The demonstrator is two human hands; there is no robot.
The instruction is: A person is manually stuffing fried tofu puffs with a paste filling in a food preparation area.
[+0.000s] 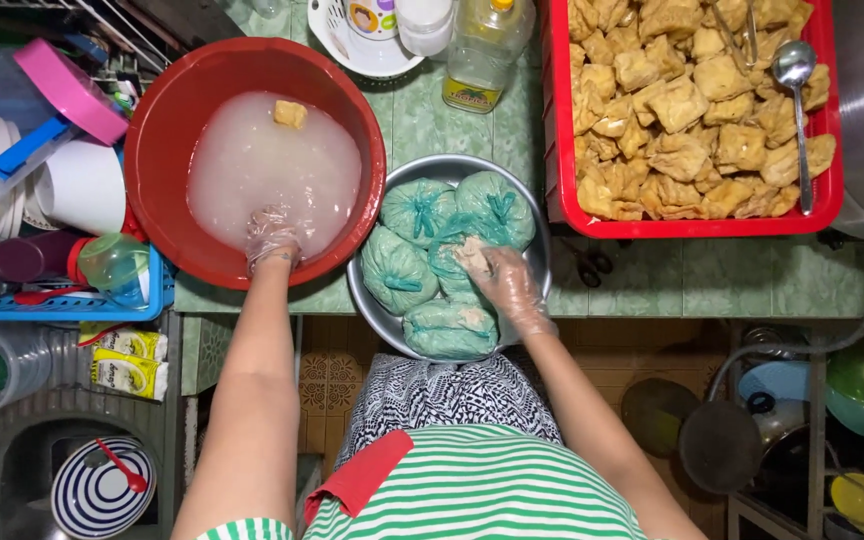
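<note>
1. Fingers of my left hand (271, 238), in a thin plastic glove, dip into cloudy water in the red basin (167, 130); their grip I cannot tell.
2. My right hand (500, 280) closes on a pale tofu piece (471, 254) over green tied bags (417, 212) in the metal bowl (542, 240).
3. One tofu piece floats (290, 114) at the far side of the basin.

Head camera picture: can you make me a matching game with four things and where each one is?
Things:
1. Left hand
2. Right hand
3. Metal spoon
4. Lone yellow tofu piece

Places:
A. Lying on the fried tofu in the red crate
B. Floating at the far side of the cloudy water
C. Dipped in the cloudy water of the red basin
D. On the green tied bags in the metal bowl

Pairs: 1-C, 2-D, 3-A, 4-B
</note>
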